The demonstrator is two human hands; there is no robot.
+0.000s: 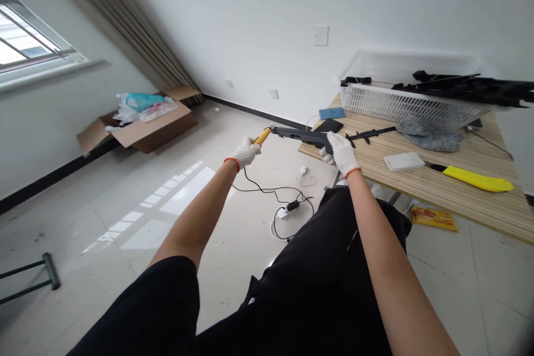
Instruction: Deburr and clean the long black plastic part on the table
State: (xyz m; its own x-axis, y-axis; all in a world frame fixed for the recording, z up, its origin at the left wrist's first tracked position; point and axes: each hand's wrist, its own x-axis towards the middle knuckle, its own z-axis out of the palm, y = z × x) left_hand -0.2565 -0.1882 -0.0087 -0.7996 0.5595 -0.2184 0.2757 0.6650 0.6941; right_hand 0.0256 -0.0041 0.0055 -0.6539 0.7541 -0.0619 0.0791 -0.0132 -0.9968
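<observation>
My left hand (245,154), in a white knit glove with an orange cuff, is closed around a yellow handheld tool (262,137). A black cord hangs below that hand. The tool's small, pale round head meets or nearly meets the left end of a long dark grey part shaped like a gun stock (302,135); actual contact cannot be made out. My right hand (342,154), gloved the same way, grips this part by its right end, just off the table's left edge. Its fingers partly cover the grip end.
On the wooden table (450,178) lie a caliper (369,134), a grey cloth (431,136), a white block (404,161), a yellow-handled knife (478,178) and a blue phone (332,113). Behind stands a white basket (375,101) of black parts. A power strip (286,211) and open carton (156,129) are on the floor.
</observation>
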